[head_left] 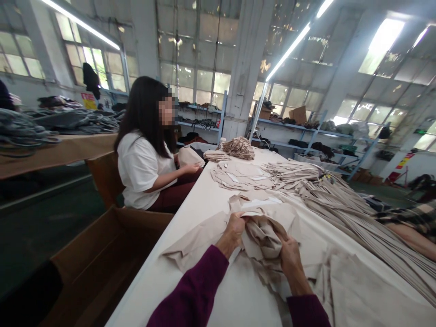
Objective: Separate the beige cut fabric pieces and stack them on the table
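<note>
Both my hands grip a bunched piece of beige fabric over the white table. My left hand is closed on its upper left edge, fingers pinching the cloth. At the fabric's right edge my right hand is closed too, its fingertips partly hidden by the folds. Between the hands the cloth sags into a hollow with crumpled folds inside. Under and around it lie flat beige fabric pieces, some reaching toward the table's left edge. More beige panels lie to the right of my right hand.
A co-worker sits at the left side of the white table, holding beige cloth. Long strips of beige fabric run along the right side. Stacked pieces stand at the far end. A cardboard box is left of the table.
</note>
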A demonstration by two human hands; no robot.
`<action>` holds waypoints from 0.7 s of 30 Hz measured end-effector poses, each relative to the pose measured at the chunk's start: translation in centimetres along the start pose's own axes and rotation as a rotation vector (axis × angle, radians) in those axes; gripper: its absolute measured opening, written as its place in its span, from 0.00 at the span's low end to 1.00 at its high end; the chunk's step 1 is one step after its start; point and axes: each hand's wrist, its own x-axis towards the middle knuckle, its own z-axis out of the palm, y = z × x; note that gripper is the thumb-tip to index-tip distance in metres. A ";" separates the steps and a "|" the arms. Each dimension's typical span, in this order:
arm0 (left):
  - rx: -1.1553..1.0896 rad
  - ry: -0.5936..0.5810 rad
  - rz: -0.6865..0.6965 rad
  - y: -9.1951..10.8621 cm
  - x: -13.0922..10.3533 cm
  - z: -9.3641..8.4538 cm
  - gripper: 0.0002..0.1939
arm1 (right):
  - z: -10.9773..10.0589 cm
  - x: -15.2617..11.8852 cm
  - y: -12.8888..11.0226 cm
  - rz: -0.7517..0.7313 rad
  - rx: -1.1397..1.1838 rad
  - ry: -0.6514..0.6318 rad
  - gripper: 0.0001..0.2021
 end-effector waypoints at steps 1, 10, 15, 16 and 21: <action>0.022 0.013 0.014 0.1 0.0 -0.4 0.13 | 0.1 -0.2 0.1 -0.145 -0.182 0.131 0.25; 0.358 0.158 0.110 1.6 -0.7 -1.0 0.07 | 3.3 -2.9 0.2 -1.134 -0.745 -0.080 0.16; 0.779 0.070 0.364 3.4 -3.6 1.5 0.15 | 2.7 -1.1 2.6 -1.022 -0.683 -0.058 0.15; 0.862 0.020 0.421 3.7 -4.4 2.2 0.16 | 2.3 -0.9 3.4 -0.996 -0.653 -0.038 0.14; 0.902 -0.225 0.539 4.1 -7.6 4.8 0.26 | -0.4 -1.3 6.4 -0.924 -0.569 0.029 0.15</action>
